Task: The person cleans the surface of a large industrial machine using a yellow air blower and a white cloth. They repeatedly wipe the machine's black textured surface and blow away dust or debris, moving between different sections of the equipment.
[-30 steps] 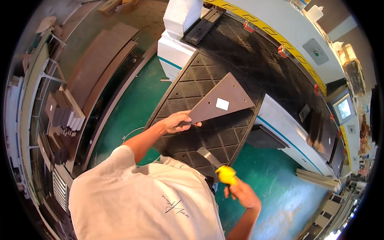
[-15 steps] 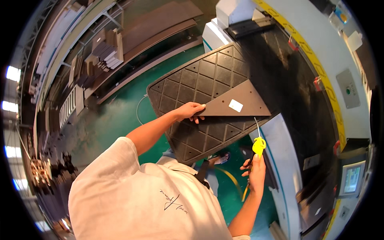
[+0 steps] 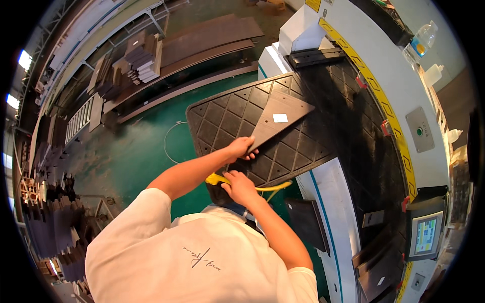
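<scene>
My left hand [image 3: 242,148] is closed around the narrow near end of a brown, roughly triangular panel [image 3: 273,125]. The panel has a white label [image 3: 280,118] and small holes, and it is tilted over a black ribbed table [image 3: 222,114]. Close to the near edge of that table, my right hand [image 3: 239,186] grips a yellow air blow gun [image 3: 216,179], which points left. Its nozzle is not clearly visible. A yellow hose [image 3: 275,187] runs off to the right from beneath this hand.
On the right stands a machine with a black bed [image 3: 348,146], a yellow-marked beam [image 3: 389,76] and a screen [image 3: 426,235]. Dark panels [image 3: 309,222] lean against its white side. Stacked boards [image 3: 144,55] lie on a rack at the far left, beyond the green floor [image 3: 136,146].
My right hand has swung left with the air blow gun, from the machine's side to near my left hand. The panel has turned and tilted, its wide end shifting left.
</scene>
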`<state>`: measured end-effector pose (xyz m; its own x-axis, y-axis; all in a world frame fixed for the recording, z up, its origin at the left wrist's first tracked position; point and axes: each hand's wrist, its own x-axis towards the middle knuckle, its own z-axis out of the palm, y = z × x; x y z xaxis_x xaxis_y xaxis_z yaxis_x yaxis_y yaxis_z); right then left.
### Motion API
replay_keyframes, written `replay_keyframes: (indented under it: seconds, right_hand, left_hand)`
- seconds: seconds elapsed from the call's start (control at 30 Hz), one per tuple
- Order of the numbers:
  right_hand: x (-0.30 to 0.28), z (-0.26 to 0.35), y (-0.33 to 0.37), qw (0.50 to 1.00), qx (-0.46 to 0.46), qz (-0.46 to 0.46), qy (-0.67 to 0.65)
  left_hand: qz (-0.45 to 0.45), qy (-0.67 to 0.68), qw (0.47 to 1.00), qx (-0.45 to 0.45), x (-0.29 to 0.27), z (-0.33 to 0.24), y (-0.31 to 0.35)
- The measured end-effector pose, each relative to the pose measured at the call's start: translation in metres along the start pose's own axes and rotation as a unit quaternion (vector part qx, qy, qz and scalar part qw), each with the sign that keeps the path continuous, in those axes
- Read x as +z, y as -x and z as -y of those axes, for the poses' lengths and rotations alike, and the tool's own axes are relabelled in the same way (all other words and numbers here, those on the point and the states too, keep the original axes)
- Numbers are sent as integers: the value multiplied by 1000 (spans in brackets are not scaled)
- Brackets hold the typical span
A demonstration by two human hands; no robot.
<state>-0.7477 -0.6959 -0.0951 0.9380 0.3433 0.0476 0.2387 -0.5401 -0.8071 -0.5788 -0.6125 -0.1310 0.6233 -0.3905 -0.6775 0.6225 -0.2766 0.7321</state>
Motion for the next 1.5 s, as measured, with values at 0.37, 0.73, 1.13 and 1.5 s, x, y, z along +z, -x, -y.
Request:
replay_keyframes:
  seconds: [0.37,0.73,1.13,1.5]
  right_hand:
    - [-274,-35,155,864,258,-427,67]
    - [-586,-60,166,707,111,-511,476]
    - [-655,-70,183,721,305,-443,437]
    - [-565,-26,223,627,126,-552,535]
  left_hand:
    - [144,-561,723,378,69,-48,-13]
    - [175,-634,536,529,108,-51,-79]
    - [31,-576,662,479,206,-30,-85]
    - [89,-556,634,530,198,-48,-104]
